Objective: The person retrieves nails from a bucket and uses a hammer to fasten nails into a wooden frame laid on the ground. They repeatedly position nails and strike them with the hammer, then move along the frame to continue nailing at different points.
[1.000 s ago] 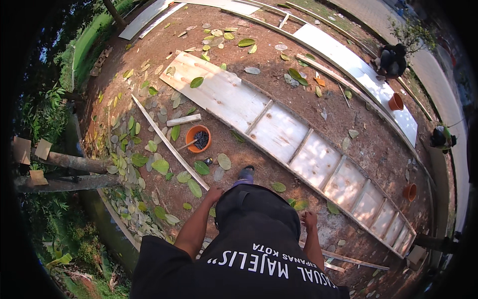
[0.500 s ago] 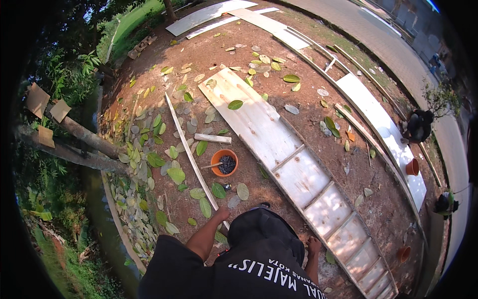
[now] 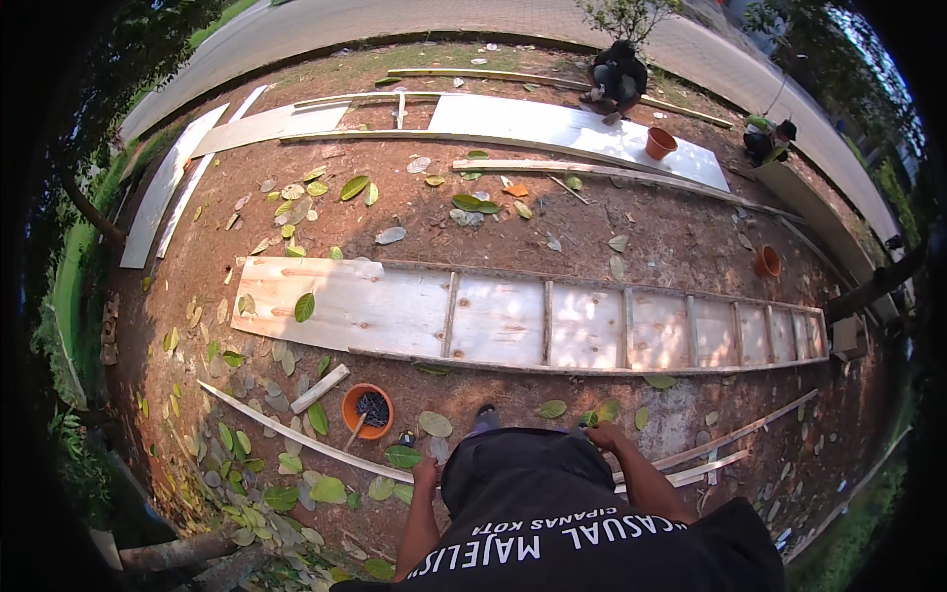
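Observation:
My left hand (image 3: 425,472) hangs low beside my dark shirt, its fingers bent downward. In view it overlaps the end of a long thin wooden strip (image 3: 296,434); whether it touches the strip I cannot tell. On my other side, the right hand (image 3: 604,435) is held low by the shirt, near green leaves (image 3: 608,410) on the ground. Its fingers are too small to read. In front of me lies a long plywood panel (image 3: 395,306) with a frame and several cross battens. An orange bucket (image 3: 351,399) with dark nails and a wooden handle stands ahead of my left hand.
A short wood block (image 3: 321,389) lies by the bucket. Beyond the panel are white boards (image 3: 513,120), timber strips (image 3: 592,178) and brown pots (image 3: 661,144) (image 3: 766,262). One person (image 3: 619,79) crouches at the far boards, another (image 3: 766,140) farther right. Fallen leaves cover the soil.
My view has swung to the right, so the framed panel now lies across in front of me instead of slanting away. The bucket and panel keep their places relative to each other.

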The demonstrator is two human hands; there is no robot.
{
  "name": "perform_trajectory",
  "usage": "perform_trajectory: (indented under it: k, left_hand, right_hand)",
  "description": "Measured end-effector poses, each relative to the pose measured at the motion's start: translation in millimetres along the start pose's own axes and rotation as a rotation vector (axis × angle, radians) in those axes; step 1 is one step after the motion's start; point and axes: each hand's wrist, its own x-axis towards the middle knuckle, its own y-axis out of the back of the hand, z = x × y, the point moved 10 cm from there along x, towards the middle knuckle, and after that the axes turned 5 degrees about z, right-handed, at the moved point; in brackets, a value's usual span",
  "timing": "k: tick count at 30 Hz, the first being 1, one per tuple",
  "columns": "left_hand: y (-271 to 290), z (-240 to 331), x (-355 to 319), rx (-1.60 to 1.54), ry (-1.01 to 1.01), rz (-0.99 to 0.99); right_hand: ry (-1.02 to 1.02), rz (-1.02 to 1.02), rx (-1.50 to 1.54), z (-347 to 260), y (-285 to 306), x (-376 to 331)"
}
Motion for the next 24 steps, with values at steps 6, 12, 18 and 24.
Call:
perform_trajectory:
  k: [6, 12, 18, 24]
  left_hand:
    - [-29.9, 4.1, 26.5, 0.654, -0.261, -0.299]
    - [-7.8, 16.0, 61.3, 0.395, 0.021, -0.346]
    - [-33.8, 77.7, 69.0, 0.421, -0.13, -0.461]
    - [-48.4, 88.1, 57.4, 0.461, -0.043, -0.513]
  right_hand:
    - [0.103, 0.245, -0.218, 62.8, -21.0, 3.1]
    - [0.0, 0.228, -0.04, 91.2, -54.8, 4.6]
    - [0.179, 0.2, -0.093, 79.3, -45.7, -16.0]
    - [0.381, -0.087, 0.064, 20.8, -35.7, -81.1]
